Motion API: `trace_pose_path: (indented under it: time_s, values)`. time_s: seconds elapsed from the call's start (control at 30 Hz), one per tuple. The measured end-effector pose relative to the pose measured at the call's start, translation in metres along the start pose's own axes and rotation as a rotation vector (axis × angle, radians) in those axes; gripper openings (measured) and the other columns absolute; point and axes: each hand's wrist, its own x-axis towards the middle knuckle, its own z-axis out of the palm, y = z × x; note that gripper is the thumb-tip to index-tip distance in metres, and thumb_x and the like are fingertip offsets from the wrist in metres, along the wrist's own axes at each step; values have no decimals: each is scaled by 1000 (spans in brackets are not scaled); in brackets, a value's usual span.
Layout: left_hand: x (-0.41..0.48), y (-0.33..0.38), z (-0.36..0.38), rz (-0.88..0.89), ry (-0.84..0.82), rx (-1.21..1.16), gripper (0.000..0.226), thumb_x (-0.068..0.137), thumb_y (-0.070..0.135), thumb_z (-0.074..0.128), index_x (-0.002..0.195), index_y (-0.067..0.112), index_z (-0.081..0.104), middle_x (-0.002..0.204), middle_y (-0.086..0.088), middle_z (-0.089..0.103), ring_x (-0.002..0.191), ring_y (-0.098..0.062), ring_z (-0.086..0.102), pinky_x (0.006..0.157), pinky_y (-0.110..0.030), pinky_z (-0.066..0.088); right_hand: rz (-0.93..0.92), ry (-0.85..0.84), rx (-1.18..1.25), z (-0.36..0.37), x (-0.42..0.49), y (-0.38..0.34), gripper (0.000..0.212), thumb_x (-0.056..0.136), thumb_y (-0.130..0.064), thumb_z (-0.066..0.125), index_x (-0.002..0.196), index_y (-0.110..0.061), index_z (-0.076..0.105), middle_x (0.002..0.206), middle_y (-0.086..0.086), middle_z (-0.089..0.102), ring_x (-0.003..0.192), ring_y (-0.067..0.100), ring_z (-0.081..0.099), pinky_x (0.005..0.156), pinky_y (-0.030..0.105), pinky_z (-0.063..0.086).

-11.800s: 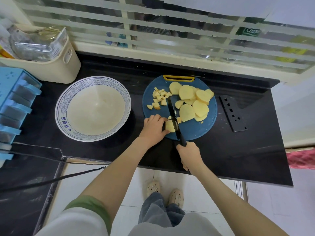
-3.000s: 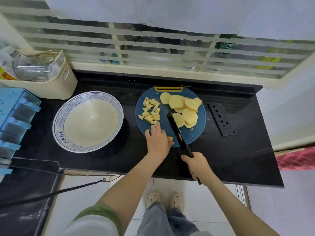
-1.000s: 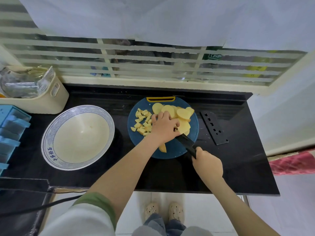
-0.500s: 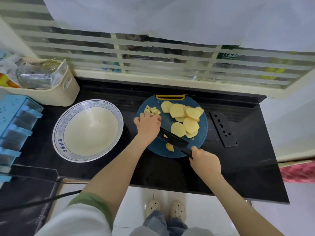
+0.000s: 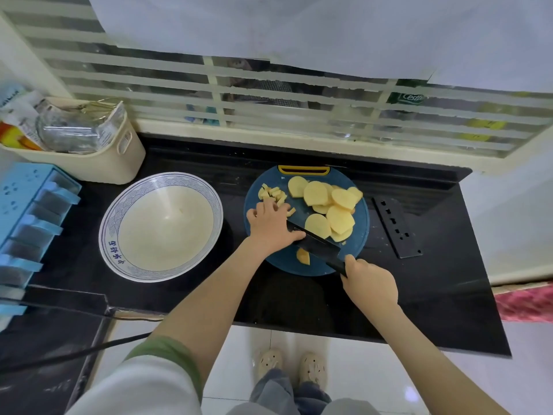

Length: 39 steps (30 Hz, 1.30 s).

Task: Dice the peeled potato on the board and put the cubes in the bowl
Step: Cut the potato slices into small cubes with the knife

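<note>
Potato cubes point(image 5: 270, 191) under cupped left hand point(image 5: 269, 224), right hand point(image 5: 370, 283) gripping knife point(image 5: 317, 245), blade pointing far-left across board point(image 5: 278, 263)

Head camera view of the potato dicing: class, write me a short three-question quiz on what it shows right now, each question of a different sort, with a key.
1. True or false: the right hand grips the knife by its handle.
2. Where do the potato cubes lie? A on the board, on its side nearer the bowl; B in the bowl; C on the floor.
3. Fill in: the black plate with holes lies on the counter to the ___ of the board.
Key: 1 true; 2 A; 3 right.
</note>
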Motion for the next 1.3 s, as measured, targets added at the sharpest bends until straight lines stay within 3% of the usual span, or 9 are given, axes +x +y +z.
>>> trace_pose_path:
  time_s: [0.2,0.3,0.4,0.5,0.67,0.77,0.93,1.1,1.3]
  values:
    - [8,-20,-3,-288,38,-98,62,89,60,45,132,15,44,133,-15,33,124,-33,32,100,-46,28,-12,17,-33,0,-8,5,21,100,-39,44,104,-19,46,83,-5,50,63,15,48,52,26,37]
    - [10,-31,-8,-408,79,-246,56,95,53,41,134,12,45,134,-17,36,125,-34,34,101,-45,29,2,21,-27,0,-11,7,21,100,-39,44,104,-19,47,85,-5,55,63,15,48,49,24,32]
    - [7,-23,-9,-308,141,-261,37,100,34,38,131,17,49,130,-13,45,120,-30,41,96,-44,31,63,18,52,1,-12,10,21,99,-39,45,103,-19,48,87,-4,59,67,16,59,51,26,41]
    - [2,-10,-7,-225,156,-297,32,100,20,37,129,18,49,125,-8,53,115,-27,48,94,-43,32,176,8,215,6,-11,13,18,98,-38,47,94,-20,49,75,-7,56,65,15,61,57,30,51]
    - [-14,-2,15,-39,135,-239,32,97,18,40,128,19,49,117,-2,60,110,-24,53,90,-40,32,361,-36,664,14,-10,12,22,97,-29,48,80,-17,56,69,2,61,62,20,61,60,37,55]
    - [-23,-1,30,30,139,-151,36,97,21,43,133,21,46,124,-1,54,115,-20,48,93,-36,31,417,-51,782,19,-9,8,25,97,-28,48,79,-14,58,67,5,62,59,21,59,58,36,51]
    - [-13,-8,27,-95,228,-159,44,93,12,48,136,17,42,126,-9,43,113,-26,43,91,-37,35,431,-61,841,28,-8,4,24,98,-31,49,82,-16,59,68,6,63,60,23,61,56,36,51]
    - [23,-28,6,-286,187,-141,45,94,12,44,138,14,37,141,-19,30,121,-33,35,98,-40,33,416,-37,907,30,4,-7,26,98,-32,52,78,-16,57,66,5,60,56,18,57,51,31,45]
    - [55,-51,-3,-392,152,-74,46,91,8,51,134,12,37,132,-19,37,118,-32,41,93,-38,39,349,-23,806,19,32,-26,30,98,-34,47,75,-15,51,64,3,58,56,19,56,51,30,41]
